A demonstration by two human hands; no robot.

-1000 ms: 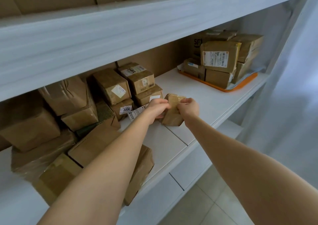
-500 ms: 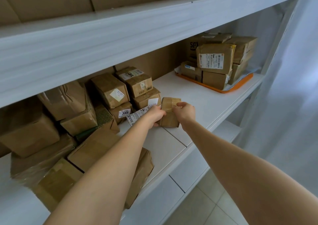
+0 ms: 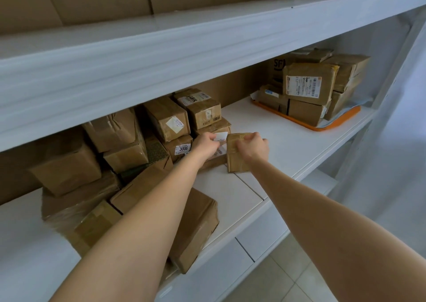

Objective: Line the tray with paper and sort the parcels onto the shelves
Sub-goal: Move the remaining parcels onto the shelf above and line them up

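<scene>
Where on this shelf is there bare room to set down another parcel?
The widest bare patch of the shelf lies between the small parcel in the right hand and the orange tray. A narrower strip runs along the front edge, right of the large front parcel. The left parcel pile and the tray are crowded.

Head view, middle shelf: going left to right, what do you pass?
Big plain box → box labelled 3006 → left hand → small taped parcel in the right hand's grip → orange tray holding stacked parcels.
</scene>
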